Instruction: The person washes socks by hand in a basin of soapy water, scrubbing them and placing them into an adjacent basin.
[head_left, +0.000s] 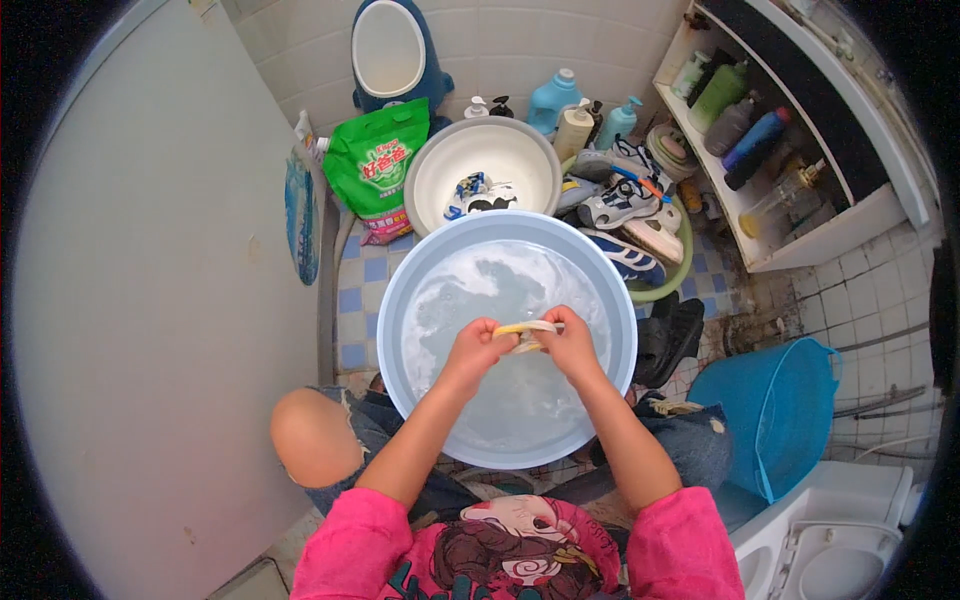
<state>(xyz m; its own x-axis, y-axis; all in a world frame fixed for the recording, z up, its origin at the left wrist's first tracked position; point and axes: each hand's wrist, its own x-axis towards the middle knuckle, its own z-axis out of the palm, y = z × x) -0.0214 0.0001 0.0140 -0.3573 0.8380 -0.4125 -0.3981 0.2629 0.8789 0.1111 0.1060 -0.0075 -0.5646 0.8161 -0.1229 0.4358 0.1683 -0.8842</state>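
Note:
Over a light blue basin [391,345] of cloudy, sudsy water [515,400], my two hands work close together. My left hand [474,352] pinches one end of a soft, pale yellow-and-white strip [524,327]. The other end is between the fingers of my right hand [567,346]. Bent into a narrow loop, the strip stays just above the water; I cannot tell exactly what it is. Foam lies mostly along the far and left parts of the water.
Behind stands a white basin [425,165] with patterned cloth in it, beside a green detergent bag [376,160]. Several shoes [620,210] fill a green tub [680,265] at the right. A blue bucket [765,415], a bottle shelf [775,150] and a toilet [835,560] are further right.

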